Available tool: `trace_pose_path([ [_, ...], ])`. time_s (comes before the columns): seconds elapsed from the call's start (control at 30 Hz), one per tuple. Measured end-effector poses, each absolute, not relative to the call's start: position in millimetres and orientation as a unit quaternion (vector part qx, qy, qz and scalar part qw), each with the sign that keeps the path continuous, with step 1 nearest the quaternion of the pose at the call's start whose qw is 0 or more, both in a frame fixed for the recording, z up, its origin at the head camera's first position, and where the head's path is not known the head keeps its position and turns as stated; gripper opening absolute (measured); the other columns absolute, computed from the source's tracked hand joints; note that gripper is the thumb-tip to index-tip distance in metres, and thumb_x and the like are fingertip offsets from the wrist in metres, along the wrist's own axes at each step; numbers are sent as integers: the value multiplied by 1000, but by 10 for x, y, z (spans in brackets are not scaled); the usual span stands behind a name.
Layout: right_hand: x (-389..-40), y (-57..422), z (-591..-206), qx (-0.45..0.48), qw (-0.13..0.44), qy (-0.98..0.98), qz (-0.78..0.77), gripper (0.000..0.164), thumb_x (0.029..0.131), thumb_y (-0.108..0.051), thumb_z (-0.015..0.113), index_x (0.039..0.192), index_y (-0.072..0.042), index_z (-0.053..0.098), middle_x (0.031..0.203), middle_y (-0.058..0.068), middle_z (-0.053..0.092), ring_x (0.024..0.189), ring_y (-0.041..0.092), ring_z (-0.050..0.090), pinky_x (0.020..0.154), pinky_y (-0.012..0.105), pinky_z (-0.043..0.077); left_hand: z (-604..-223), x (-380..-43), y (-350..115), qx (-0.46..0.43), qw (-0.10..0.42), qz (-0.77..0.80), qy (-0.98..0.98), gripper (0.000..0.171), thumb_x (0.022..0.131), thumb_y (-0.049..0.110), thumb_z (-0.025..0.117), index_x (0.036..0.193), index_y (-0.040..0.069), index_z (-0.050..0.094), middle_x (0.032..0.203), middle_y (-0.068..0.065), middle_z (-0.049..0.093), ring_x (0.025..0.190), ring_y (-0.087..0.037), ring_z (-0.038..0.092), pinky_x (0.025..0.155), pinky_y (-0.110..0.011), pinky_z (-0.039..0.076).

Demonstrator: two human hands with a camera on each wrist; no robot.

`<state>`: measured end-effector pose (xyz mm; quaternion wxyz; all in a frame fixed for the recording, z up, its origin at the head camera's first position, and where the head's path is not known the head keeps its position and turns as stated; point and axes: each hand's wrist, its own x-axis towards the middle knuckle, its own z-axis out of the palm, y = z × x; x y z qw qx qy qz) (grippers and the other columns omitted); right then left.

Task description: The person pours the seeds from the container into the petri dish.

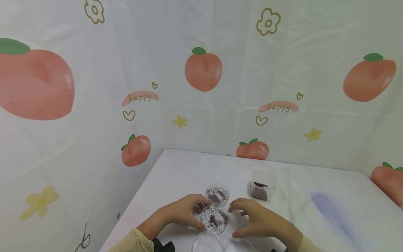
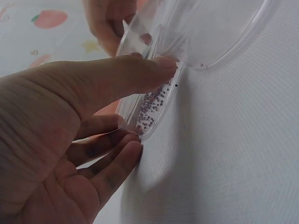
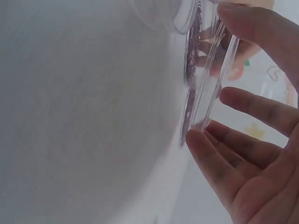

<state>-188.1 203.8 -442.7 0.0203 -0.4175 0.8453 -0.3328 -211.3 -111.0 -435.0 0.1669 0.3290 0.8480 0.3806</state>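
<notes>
My left hand (image 1: pixel 184 211) grips a clear petri dish (image 1: pixel 215 219) by its side, thumb at the near edge and fingers at the far side. Small dark grains (image 2: pixel 152 109) lie scattered in that dish, as the left wrist view shows. Opposite it, my right hand (image 1: pixel 262 218) holds a clear round lid (image 3: pixel 209 81) between thumb and fingertips, close over the dish in the right wrist view. Just beyond stands a second petri dish (image 1: pixel 217 194), also with dark grains in it.
Two clear round dishes or lids (image 1: pixel 207 244) lie at the near edge of the head view, partly cut off. At the back right, a small clear box (image 1: pixel 260 191) holds dark material. A white cloth (image 1: pixel 189 164) covers the table, and a fruit-printed curtain (image 1: pixel 220 115) hangs behind.
</notes>
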Motion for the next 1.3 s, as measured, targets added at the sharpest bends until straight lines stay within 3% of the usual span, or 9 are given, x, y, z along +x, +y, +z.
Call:
trace_pose_path([
  [0.3,-1903,1940,-4427,-435,-17,856,-278,48,82,-41,92,121,-22,70,124,-12,65,109,7,63,87,22,61,-4332,-2113,-1103,335,165,383,845,71,75,17,97,139,13,67,124,8,66,106,2,60,99,-16,57],
  [0.5,-1943,1857,-4428,-426,-11,870,-248,50,81,-45,91,124,-26,72,125,-15,61,106,2,59,89,23,58,-4330,-2115,-1114,343,160,382,843,71,75,17,97,139,11,66,126,5,67,107,0,61,100,-17,57],
  [0.93,-1938,1726,-4389,-422,11,872,-246,52,82,-45,91,126,-26,72,124,-13,60,110,3,59,95,25,59,-4374,-2132,-1103,340,164,395,837,70,73,13,98,135,12,67,123,7,66,107,0,61,98,-16,57],
  [1.3,-1919,1656,-4294,-424,25,870,-251,51,82,-39,92,125,-20,73,118,-8,60,102,3,57,89,22,57,-4420,-2161,-1115,335,167,390,841,75,74,18,98,140,10,62,126,8,64,108,1,61,98,-15,57],
])
